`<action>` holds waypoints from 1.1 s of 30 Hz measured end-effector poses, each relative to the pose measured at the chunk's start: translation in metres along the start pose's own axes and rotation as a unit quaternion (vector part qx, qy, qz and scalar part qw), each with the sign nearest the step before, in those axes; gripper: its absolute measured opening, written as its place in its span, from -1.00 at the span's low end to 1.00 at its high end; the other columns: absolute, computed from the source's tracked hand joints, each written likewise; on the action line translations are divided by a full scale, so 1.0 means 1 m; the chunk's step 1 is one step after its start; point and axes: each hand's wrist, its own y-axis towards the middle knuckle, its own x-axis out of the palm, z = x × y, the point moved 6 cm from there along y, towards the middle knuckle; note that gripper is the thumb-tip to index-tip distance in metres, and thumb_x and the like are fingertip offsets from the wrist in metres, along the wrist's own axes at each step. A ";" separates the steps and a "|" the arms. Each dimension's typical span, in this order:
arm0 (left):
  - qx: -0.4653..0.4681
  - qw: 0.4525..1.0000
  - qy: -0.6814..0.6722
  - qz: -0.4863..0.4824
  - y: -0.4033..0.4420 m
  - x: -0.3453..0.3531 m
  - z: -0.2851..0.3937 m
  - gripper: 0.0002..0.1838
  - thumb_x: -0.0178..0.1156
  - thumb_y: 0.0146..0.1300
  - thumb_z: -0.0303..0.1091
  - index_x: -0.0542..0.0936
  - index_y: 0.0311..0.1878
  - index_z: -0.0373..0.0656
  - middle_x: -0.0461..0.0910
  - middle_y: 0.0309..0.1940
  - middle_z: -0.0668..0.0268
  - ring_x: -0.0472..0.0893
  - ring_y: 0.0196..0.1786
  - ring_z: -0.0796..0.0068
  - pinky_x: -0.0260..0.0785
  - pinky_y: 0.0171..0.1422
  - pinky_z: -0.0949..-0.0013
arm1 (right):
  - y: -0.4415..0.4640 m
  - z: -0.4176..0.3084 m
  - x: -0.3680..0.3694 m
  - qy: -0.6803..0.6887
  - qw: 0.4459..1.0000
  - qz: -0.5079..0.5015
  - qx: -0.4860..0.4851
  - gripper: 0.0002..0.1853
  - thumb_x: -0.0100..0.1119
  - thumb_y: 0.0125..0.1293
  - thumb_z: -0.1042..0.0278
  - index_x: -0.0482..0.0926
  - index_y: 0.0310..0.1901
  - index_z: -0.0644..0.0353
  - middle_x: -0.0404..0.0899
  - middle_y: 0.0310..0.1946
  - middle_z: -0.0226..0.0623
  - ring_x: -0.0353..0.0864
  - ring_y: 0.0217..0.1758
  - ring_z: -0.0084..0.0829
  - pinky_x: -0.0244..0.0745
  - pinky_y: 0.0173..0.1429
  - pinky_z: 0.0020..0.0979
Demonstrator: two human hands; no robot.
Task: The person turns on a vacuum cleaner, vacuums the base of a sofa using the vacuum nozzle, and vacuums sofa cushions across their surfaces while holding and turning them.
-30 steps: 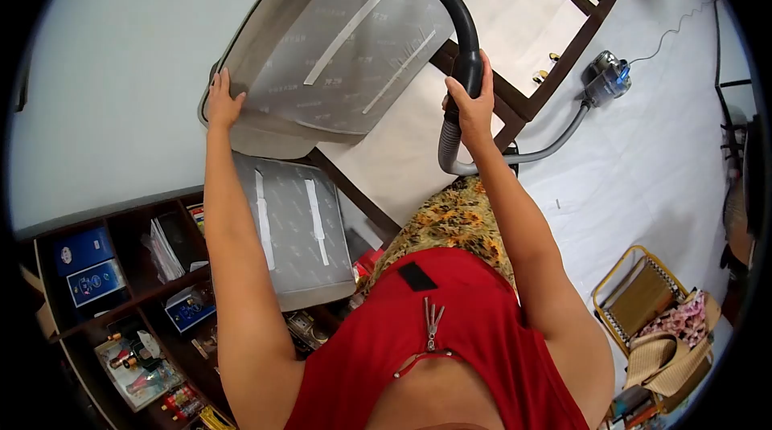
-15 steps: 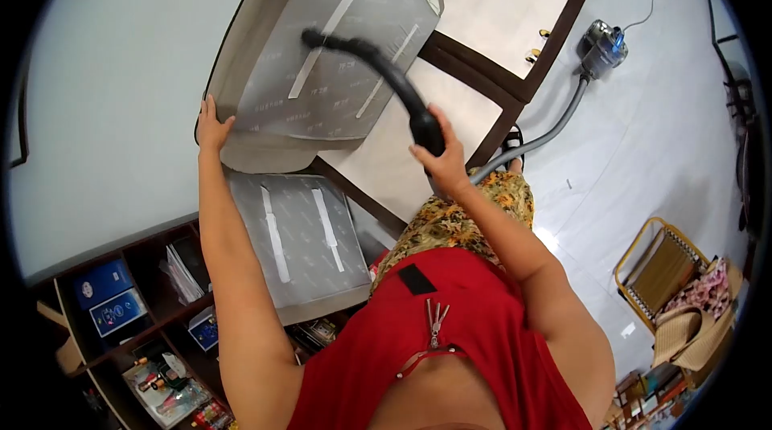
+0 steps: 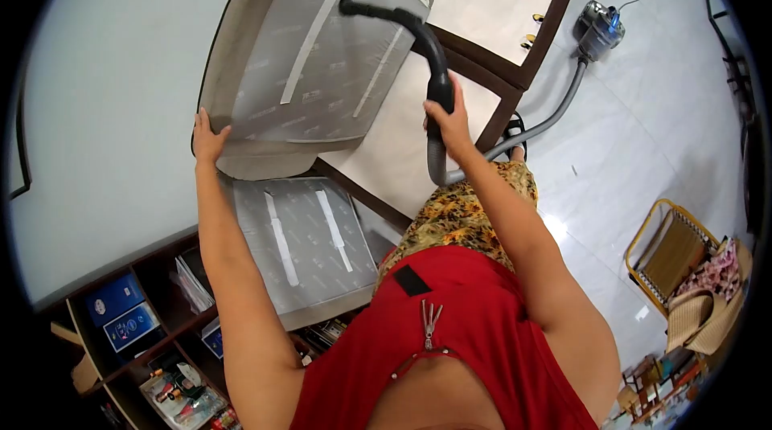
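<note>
My right hand [image 3: 450, 118] is wrapped round the black handle of a vacuum cleaner wand [image 3: 430, 44]. The wand curves up and to the left, its tip over the grey underside of a tilted sofa cushion [image 3: 322, 52]; whether the tip touches cannot be made out. My left hand [image 3: 211, 139] grips the cushion's lower left edge and holds it tilted up. White strips run along that underside. From the handle, a grey hose [image 3: 555, 116] bends round to the vacuum cleaner body [image 3: 600, 30] on the floor.
A second cushion [image 3: 301, 241] with white strips lies below the first. Dark wooden framing with pale panels [image 3: 490, 8] extends behind. Shelves [image 3: 165, 333] with boxes stand at lower left. A folding chair [image 3: 671, 253] with a bag sits on the tiled floor at right.
The wand's tip has moved up and to the right across the cushion's underside, and the handle has turned more upright. My left hand keeps its hold on the cushion edge.
</note>
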 end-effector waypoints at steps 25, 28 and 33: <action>-0.003 1.000 -0.006 -0.009 0.006 0.003 -0.004 0.09 0.42 0.14 0.00 -0.02 0.62 0.00 0.01 0.59 0.00 0.13 0.58 0.03 0.07 0.60 0.15 | -0.022 0.041 -0.031 0.005 0.997 0.045 0.065 -0.13 0.33 0.24 0.36 0.06 0.52 -0.14 0.51 -0.29 -0.26 0.56 -0.55 -0.43 0.52 -0.47 -0.37; -0.005 1.000 -0.014 -0.010 0.009 0.004 -0.008 0.10 0.43 0.13 0.00 -0.02 0.62 0.00 -0.01 0.59 0.00 0.12 0.58 0.03 0.07 0.60 0.16 | -0.059 0.063 -0.038 -0.071 0.990 0.005 0.120 -0.13 0.34 0.23 0.32 0.09 0.53 -0.12 0.50 -0.29 -0.29 0.53 -0.54 -0.46 0.50 -0.43 -0.37; 0.002 1.000 -0.019 -0.007 0.005 -0.001 -0.004 0.10 0.43 0.13 -0.01 -0.01 0.62 -0.01 -0.01 0.59 -0.01 0.08 0.60 0.03 0.05 0.61 0.16 | -0.061 0.043 -0.044 -0.073 0.993 0.019 0.087 -0.17 0.31 0.23 0.36 0.14 0.51 -0.08 0.49 -0.33 -0.30 0.53 -0.54 -0.47 0.50 -0.45 -0.40</action>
